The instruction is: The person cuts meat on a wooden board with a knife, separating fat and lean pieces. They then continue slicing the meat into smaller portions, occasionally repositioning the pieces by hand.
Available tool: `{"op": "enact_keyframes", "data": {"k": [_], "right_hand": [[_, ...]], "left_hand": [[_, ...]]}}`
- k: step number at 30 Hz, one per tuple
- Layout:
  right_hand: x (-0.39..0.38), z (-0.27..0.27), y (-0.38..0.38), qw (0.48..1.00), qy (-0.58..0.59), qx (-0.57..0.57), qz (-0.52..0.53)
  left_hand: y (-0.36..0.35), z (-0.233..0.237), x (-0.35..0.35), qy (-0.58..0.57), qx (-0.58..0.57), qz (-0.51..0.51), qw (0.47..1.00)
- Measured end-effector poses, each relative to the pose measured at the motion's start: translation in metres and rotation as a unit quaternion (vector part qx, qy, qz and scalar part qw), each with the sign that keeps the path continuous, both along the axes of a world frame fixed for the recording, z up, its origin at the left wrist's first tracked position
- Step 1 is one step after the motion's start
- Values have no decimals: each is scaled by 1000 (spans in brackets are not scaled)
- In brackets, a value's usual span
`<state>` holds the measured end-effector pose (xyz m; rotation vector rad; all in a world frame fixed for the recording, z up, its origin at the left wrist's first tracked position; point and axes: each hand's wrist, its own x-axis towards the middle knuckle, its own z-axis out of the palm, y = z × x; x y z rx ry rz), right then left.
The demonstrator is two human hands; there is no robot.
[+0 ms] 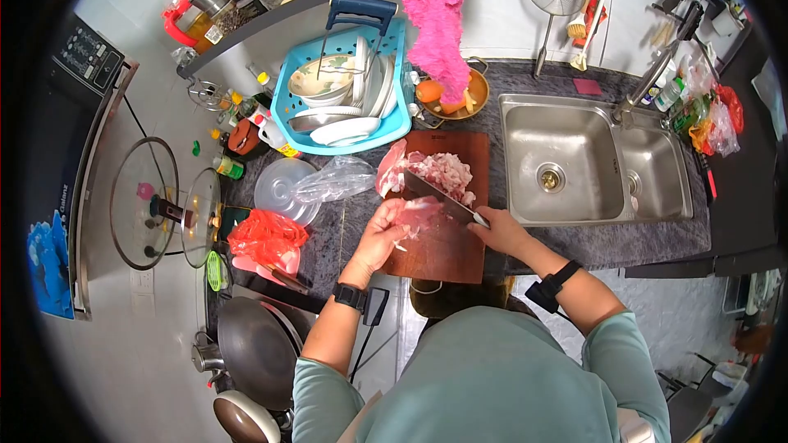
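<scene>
My left hand (380, 234) grips a piece of raw meat (417, 215) above the left edge of the wooden cutting board (443, 258). In my right hand (499, 232) is the handle of a cleaver (437, 194), its broad blade slanting up and left beside the held meat. Part of the meat is hard to separate from the blade. Behind the blade, a heap of chopped raw meat (443, 171) lies on the board, with a larger pink slab (392, 166) at its left.
A double steel sink (562, 217) is right of the board. Behind stands a blue dish basket (402, 119) holding bowls and plates, near a brass-coloured pan (478, 86). Left are a clear plastic lid (275, 189), a red plastic bag (267, 234) and a dark wok (254, 353).
</scene>
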<state>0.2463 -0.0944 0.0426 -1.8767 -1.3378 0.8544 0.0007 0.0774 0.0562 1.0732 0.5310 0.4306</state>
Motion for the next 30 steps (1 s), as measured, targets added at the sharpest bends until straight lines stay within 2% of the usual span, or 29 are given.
{"op": "enact_keyframes", "data": {"k": [2, 3, 4, 6, 7, 8, 9, 10, 11, 13, 16, 18, 19, 22, 23, 26, 29, 30], "right_hand": [[1, 8, -4, 1000, 2, 12, -16], [1, 14, -6, 999, 6, 10, -30], [2, 18, -8, 999, 9, 8, -43], [4, 19, -12, 998, 2, 17, -53], [5, 20, -14, 998, -1, 21, -57], [6, 22, -17, 998, 0, 17, -53], [7, 26, -20, 999, 1, 12, -49], [6, 28, -23, 999, 3, 7, -46], [5, 27, -25, 999, 6, 6, -42], [4, 26, -30, 999, 9, 3, -31], [0, 17, -30, 1000, 7, 6, -23], [-2, 16, -30, 999, -4, -9, -33], [-3, 16, -30, 999, -9, -16, -38], [-4, 20, -36, 998, 10, -25, -49], [-6, 19, -37, 998, 10, -29, -47], [-5, 18, -36, 998, 3, -35, -47], [-5, 21, -34, 998, 8, -41, -56], [-5, 28, -34, 997, 14, -45, -60]], "left_hand": [[-9, 13, 7, -85, -112, 52, 989], [-18, 26, 12, -71, -173, 123, 975], [-16, 15, 9, -12, -157, 96, 983], [-8, -34, -8, 104, -121, 42, 986], [-12, -40, -8, 268, -8, 47, 962], [-16, -45, -12, 368, 18, 43, 929], [-10, -62, -18, 417, 163, 34, 893], [-7, -64, -20, 456, 305, 22, 836], [-5, -67, -20, 453, 328, 43, 828], [-3, -33, 1, 445, 373, 85, 810], [17, -60, 22, 349, 368, 53, 860], [34, -90, 32, 369, 366, 17, 854], [29, -64, 38, 400, 348, -3, 848], [30, -62, 29, 411, 430, -54, 802], [28, -62, 28, 413, 385, -58, 823], [22, -39, 39, 457, 354, -64, 813], [18, -45, 42, 450, 338, -21, 826], [19, -49, 38, 412, 269, 9, 871]]}}
